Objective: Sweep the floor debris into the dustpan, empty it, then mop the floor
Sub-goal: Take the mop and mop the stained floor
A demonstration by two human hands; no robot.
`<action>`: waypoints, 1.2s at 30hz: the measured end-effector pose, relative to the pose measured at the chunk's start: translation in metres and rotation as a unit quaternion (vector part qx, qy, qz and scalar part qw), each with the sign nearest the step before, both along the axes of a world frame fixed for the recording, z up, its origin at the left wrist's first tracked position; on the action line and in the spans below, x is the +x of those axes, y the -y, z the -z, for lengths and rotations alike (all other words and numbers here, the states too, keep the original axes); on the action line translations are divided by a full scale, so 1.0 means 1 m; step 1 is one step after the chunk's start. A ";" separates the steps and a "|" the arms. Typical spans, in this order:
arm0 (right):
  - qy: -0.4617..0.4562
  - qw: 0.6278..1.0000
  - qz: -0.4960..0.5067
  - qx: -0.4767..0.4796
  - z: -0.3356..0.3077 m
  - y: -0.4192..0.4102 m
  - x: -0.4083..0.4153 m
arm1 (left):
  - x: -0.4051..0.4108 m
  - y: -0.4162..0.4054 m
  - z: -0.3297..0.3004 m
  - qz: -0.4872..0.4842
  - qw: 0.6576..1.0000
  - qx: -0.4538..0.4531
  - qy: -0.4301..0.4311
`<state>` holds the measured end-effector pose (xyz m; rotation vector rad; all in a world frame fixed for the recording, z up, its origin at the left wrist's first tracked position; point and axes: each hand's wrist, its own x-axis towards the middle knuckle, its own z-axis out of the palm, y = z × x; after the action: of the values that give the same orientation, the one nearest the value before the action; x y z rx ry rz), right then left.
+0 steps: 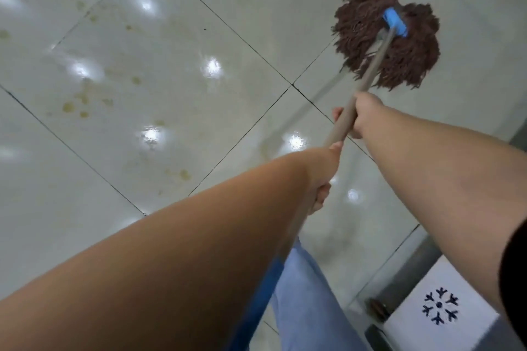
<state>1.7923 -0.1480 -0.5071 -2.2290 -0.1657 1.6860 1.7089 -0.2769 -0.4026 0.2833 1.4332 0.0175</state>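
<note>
Over the glossy tiled floor (171, 94), we've got both hands wrapped round the mop handle (368, 77).
Right hand (366, 114) grips ahead, left hand (322, 179) behind; handle slants up-right, brown mop head (370, 37) spread on the tiles.

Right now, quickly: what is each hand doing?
Left hand: gripping the mop handle, nearer the body.
Right hand: gripping the same handle, closer to the brown mop head.
</note>
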 end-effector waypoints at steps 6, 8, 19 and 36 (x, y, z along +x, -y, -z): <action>0.010 0.996 -0.086 -0.007 0.023 0.054 -0.020 | -0.022 0.060 0.012 0.017 1.000 -0.010 -0.020; 0.047 0.992 -0.115 -0.009 0.025 0.098 -0.039 | -0.040 0.104 0.018 0.005 0.999 -0.031 -0.040; -0.019 0.996 -0.074 -0.054 0.013 0.491 -0.229 | -0.248 0.496 0.007 0.034 0.988 -0.102 -0.109; -0.140 0.973 0.071 -0.169 -0.064 0.757 -0.340 | -0.348 0.748 -0.069 0.017 0.961 -0.253 -0.115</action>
<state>1.4524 -0.9048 -0.4436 -2.1297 0.3669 2.0439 1.3611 -1.0251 -0.3337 -0.1162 1.6068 -0.4172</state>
